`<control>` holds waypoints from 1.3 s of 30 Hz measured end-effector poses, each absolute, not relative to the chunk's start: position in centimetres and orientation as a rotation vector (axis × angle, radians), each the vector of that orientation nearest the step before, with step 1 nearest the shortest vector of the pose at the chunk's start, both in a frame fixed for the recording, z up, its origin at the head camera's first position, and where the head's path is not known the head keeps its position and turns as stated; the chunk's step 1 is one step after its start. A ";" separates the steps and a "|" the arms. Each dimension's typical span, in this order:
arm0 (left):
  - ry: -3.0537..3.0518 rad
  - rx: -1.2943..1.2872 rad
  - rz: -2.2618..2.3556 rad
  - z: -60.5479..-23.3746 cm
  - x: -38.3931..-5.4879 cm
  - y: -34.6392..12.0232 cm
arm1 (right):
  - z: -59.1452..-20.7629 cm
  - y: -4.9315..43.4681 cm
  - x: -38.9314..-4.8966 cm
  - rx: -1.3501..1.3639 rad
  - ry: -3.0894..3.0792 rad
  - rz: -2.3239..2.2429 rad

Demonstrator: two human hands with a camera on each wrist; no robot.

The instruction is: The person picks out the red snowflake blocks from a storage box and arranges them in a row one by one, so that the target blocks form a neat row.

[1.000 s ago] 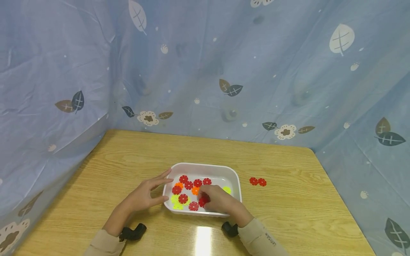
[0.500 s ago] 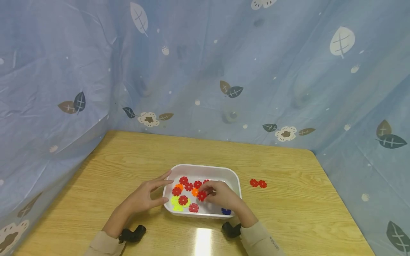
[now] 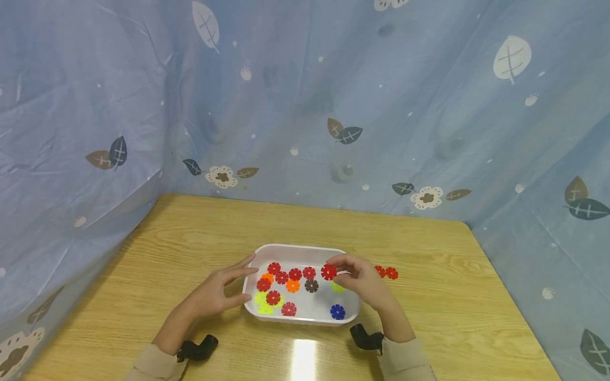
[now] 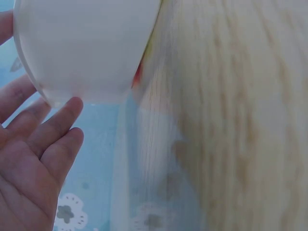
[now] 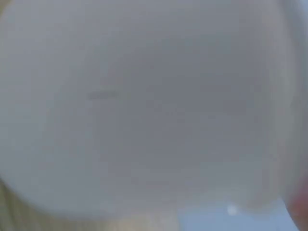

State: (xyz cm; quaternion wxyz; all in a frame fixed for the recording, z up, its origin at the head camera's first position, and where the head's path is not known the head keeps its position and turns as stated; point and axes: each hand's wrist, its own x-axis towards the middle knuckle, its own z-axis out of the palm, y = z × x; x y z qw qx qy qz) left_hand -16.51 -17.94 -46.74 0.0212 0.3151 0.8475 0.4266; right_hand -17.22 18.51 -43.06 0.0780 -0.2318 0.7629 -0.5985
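Observation:
A white plastic tray (image 3: 305, 319) holds several notched snowflake discs, mostly red, with yellow and orange ones too. Between thumb and fingers, my right hand (image 3: 364, 280) pinches a red snowflake disc (image 3: 328, 272) above the tray's right side. My left hand (image 3: 214, 290) has its fingers spread and fairly straight against the left rim; the left wrist view shows these fingertips (image 4: 74, 103) by the tray's outer wall (image 4: 86, 48). A brown disc (image 3: 312, 286) and a blue disc (image 3: 337, 311) lie inside. The tray wall (image 5: 154, 115) fills the blurred right wrist view, hiding the pinch there.
Two red discs (image 3: 392, 273) lie side by side on the wooden table (image 3: 429, 317), right of the tray and partly behind my right hand. A blue patterned curtain (image 3: 286, 106) hangs around the table's back and sides. Black wrist devices (image 3: 197, 349) sit at both wrists.
My right hand has picked up a red disc from the tray's middle and carried it right, toward the right rim. The brown and blue discs have come into view. My left hand stays put.

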 end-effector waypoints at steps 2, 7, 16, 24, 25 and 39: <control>2.628 0.972 1.324 -46.7 -16.5 -17.9 | -42.8 19.7 -17.3 -0.681 2.290 -1.853; 2.626 0.967 1.326 -46.7 -16.5 -17.9 | -42.6 22.6 -17.4 -0.580 2.326 -1.962; 2.629 0.987 1.324 -46.8 -16.5 -17.8 | -43.1 27.0 -17.1 -0.237 2.428 -2.065; 2.649 1.013 1.308 -46.8 -16.5 -17.8 | -45.4 30.2 -17.1 0.016 2.490 -2.085; 2.649 1.012 1.308 -46.8 -16.6 -17.8 | -45.6 30.5 -17.2 0.058 2.506 -2.066; 2.639 1.001 1.314 -47.1 -16.6 -17.8 | -48.0 32.8 -17.5 0.441 2.605 -1.850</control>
